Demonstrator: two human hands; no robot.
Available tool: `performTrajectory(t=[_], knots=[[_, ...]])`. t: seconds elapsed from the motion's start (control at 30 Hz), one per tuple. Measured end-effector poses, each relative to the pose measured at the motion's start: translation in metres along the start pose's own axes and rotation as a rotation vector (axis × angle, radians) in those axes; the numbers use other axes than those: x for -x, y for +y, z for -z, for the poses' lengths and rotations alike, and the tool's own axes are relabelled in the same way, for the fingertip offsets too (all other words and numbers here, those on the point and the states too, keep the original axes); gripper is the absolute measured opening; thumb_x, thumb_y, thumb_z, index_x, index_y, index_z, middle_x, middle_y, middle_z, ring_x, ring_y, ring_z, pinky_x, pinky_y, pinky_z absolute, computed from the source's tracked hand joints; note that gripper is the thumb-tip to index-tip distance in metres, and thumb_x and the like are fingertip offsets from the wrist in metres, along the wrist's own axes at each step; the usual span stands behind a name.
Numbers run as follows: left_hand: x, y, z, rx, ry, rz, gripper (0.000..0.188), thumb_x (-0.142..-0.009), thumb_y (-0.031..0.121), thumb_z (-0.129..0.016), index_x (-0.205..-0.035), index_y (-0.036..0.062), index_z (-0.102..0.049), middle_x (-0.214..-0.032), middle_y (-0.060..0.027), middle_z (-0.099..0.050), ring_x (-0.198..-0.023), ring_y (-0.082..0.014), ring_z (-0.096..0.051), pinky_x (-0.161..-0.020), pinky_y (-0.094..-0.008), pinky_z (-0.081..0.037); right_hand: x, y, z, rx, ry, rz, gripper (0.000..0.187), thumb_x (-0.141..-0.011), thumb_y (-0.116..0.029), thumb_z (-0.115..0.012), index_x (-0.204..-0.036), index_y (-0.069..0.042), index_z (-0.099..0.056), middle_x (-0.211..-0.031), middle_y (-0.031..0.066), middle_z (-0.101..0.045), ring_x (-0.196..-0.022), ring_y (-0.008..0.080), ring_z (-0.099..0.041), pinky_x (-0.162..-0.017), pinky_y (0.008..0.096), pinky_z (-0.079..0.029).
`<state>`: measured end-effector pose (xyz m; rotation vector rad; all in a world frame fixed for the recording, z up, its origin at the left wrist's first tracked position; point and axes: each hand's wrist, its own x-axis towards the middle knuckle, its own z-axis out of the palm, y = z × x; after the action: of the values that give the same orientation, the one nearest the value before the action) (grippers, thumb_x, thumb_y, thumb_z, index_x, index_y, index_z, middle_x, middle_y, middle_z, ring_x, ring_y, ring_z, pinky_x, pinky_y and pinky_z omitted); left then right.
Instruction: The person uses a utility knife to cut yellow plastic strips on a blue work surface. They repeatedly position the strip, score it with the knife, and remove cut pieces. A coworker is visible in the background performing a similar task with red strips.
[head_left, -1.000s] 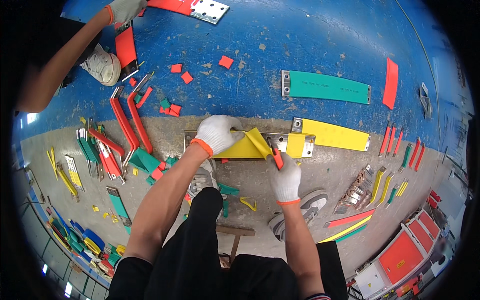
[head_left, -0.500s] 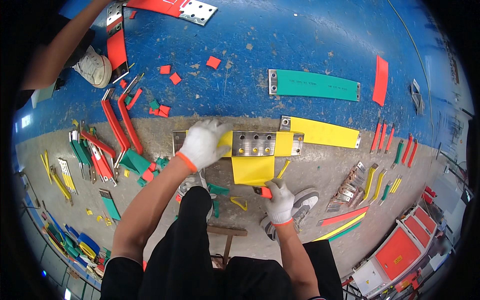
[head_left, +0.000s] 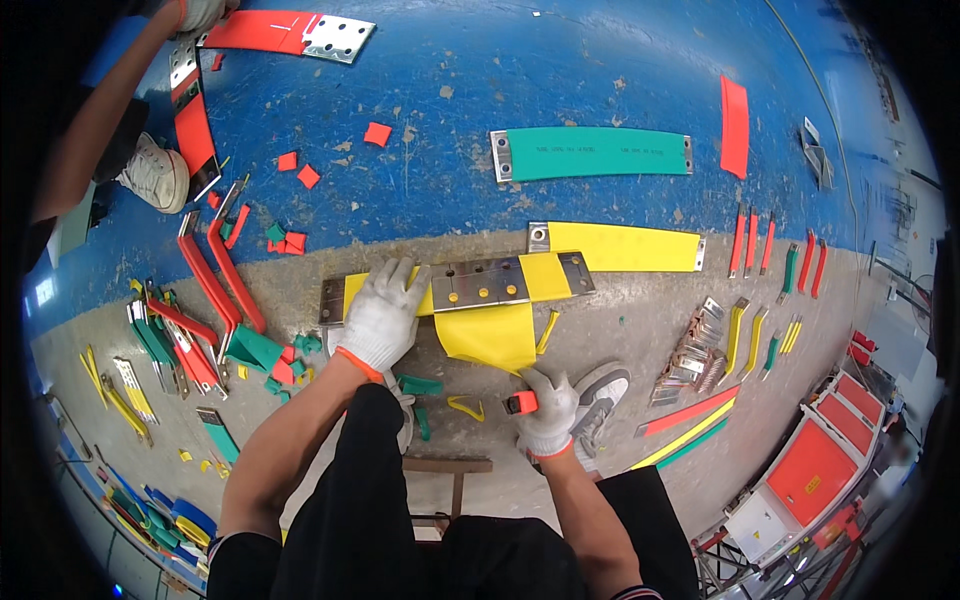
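Across the middle lies a flat metal busbar (head_left: 482, 283) with drilled holes and yellow sleeving around parts of it. My left hand (head_left: 383, 315), in a white glove, grips its left part, with the fingers spread over the yellow sleeving. A loose yellow flap (head_left: 487, 337) hangs from the bar's near edge, bent and drawn toward my right hand (head_left: 548, 408). That gloved hand is closed around a short red-and-black tool (head_left: 521, 402); no blade can be made out. Its fingertips pinch the flap's lower right corner. A thin yellow strip (head_left: 547, 332) lies beside the flap.
Beyond the bar lie a yellow-sleeved busbar (head_left: 620, 247) and a green one (head_left: 598, 154). Red bent bars (head_left: 235, 275) and scraps are at left, bundled copper pieces (head_left: 690, 355) at right. Another person's arm (head_left: 105, 125) and shoe (head_left: 155, 175) show at upper left.
The flap has been pulled nearer and to the right, its corner now stretched. The busbar has tilted, its right end farther away. My left hand's fingers have spread over the bar.
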<state>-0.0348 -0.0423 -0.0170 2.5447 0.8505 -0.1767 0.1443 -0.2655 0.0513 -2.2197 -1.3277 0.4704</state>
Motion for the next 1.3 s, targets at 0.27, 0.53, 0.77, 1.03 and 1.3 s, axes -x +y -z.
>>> performTrajectory(t=[0.27, 0.53, 0.77, 1.03, 1.3], knots=[[-0.024, -0.009, 0.04, 0.135, -0.12, -0.014, 0.042, -0.083, 0.015, -0.07, -0.125, 0.0085, -0.068, -0.117, -0.015, -0.072, -0.099, -0.0348, -0.071, -0.082, -0.0459, -0.058, -0.081, -0.028, 0.013, -0.172, 0.155, 0.058, 0.028, -0.076, -0.003, -0.08, -0.101, -0.008, -0.069, -0.1, 0.0125, -0.067, -0.081, 0.034, -0.069, -0.071, 0.0402, -0.056], [-0.072, -0.032, 0.058, 0.283, -0.173, 0.026, 0.029, -0.088, 0.02, -0.071, -0.114, 0.0056, -0.073, -0.098, -0.0227, -0.072, -0.09, -0.0418, -0.069, -0.078, -0.0498, -0.056, -0.183, -0.026, 0.005, -0.702, 0.147, -0.659, 0.037, -0.105, -0.034, -0.06, -0.11, 0.002, -0.065, -0.082, 0.0053, -0.065, -0.065, 0.0118, -0.057, -0.061, 0.0314, -0.049], [-0.07, -0.026, 0.054, 0.307, -0.17, 0.032, 0.031, -0.089, 0.017, -0.072, -0.118, 0.0068, -0.072, -0.101, -0.0206, -0.073, -0.091, -0.0405, -0.07, -0.078, -0.0476, -0.057, -0.136, 0.035, -0.004, -0.535, -0.214, -0.674, 0.052, -0.109, -0.046, -0.048, -0.105, 0.002, -0.065, -0.069, 0.0019, -0.056, -0.047, 0.0109, -0.051, -0.045, 0.0294, -0.042], [-0.045, -0.017, 0.037, 0.217, -0.058, 0.003, 0.032, -0.085, 0.014, -0.073, -0.116, 0.0096, -0.072, -0.096, -0.0156, -0.073, -0.085, -0.0359, -0.071, -0.073, -0.0449, -0.057, -0.11, 0.033, -0.002, -0.575, -0.386, -0.713, 0.056, -0.11, -0.047, -0.042, -0.103, 0.004, -0.064, -0.067, 0.0015, -0.051, -0.049, 0.011, -0.049, -0.044, 0.0306, -0.042], [-0.038, -0.016, 0.031, 0.186, -0.018, -0.006, 0.035, -0.082, 0.011, -0.073, -0.116, 0.0101, -0.071, -0.092, -0.0143, -0.071, -0.085, -0.0357, -0.07, -0.072, -0.045, -0.056, -0.106, 0.027, 0.006, -0.571, -0.423, -0.735, 0.056, -0.109, -0.048, -0.043, -0.103, 0.004, -0.064, -0.067, 0.0023, -0.051, -0.049, 0.0119, -0.049, -0.044, 0.0309, -0.044]])
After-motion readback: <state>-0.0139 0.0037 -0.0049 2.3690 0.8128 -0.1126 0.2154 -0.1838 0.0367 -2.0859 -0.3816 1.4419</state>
